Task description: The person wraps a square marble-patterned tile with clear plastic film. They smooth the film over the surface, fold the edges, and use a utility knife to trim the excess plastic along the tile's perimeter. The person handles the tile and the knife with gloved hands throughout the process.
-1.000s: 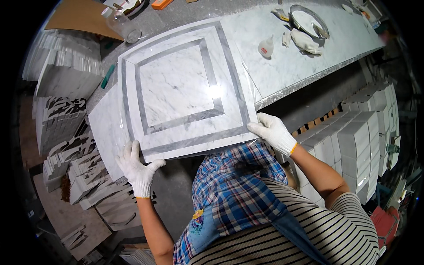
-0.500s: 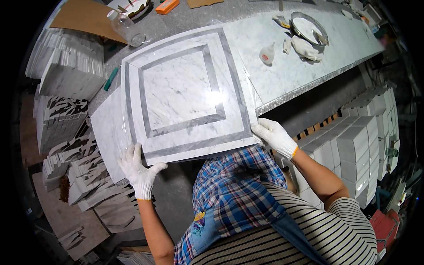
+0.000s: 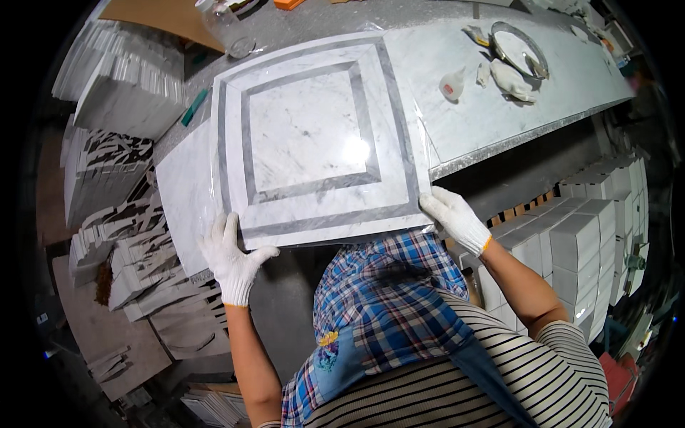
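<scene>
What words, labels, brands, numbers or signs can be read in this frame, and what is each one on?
No text can be read.
Small bottle: a red mark, too small and blurred to read.
Panel: grey bands and veining, no lettering visible.
Apron: a flower decoration, no letters that I can make out.

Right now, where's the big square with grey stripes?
In the head view, the striped panel is above and slightly left of the middle, with the left hand at its near left corner and the right hand at its near right.
</scene>
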Available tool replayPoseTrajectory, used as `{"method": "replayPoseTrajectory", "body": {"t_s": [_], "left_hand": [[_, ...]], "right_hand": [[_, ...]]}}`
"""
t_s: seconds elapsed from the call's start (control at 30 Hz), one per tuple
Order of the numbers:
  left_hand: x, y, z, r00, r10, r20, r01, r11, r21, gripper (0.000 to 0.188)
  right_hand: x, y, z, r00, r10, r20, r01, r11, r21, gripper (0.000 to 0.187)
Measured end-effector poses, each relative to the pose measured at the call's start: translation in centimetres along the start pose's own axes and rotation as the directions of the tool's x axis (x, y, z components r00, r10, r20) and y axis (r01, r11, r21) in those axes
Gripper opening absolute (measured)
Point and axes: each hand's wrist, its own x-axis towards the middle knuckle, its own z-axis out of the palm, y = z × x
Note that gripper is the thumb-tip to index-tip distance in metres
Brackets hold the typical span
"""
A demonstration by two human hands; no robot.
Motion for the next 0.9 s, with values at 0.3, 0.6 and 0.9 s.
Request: {"method": "replayPoseTrajectory", "body": {"t_s": [0.3,0.6,0.9], "left_hand": [[-0.2,0.0,0.2,1.0,0.023,-0.021,-0.022,1.0,0.02,0.108],[-0.2,0.0,0.0,1.0,0.015,-0.021,-0.015,1.0,0.004,0.113],[-0.1,-0.1,-0.1,1.0,-0.013,0.025,0.013,1.0,0.024,0.118]], "right_hand": [[-0.5,0.6,0.2,0.997,-0.06,-0.055,0.067,0.988,0.136,0.037],[2.3,-0.5,-4.6,0.852,-0.16,-0.499,0.283,0.942,0.181,0.025],[6.2,-2.6,-6.6,0.654,-0.366,-0.662,0.273,0.93,-0.245,0.05]]}}
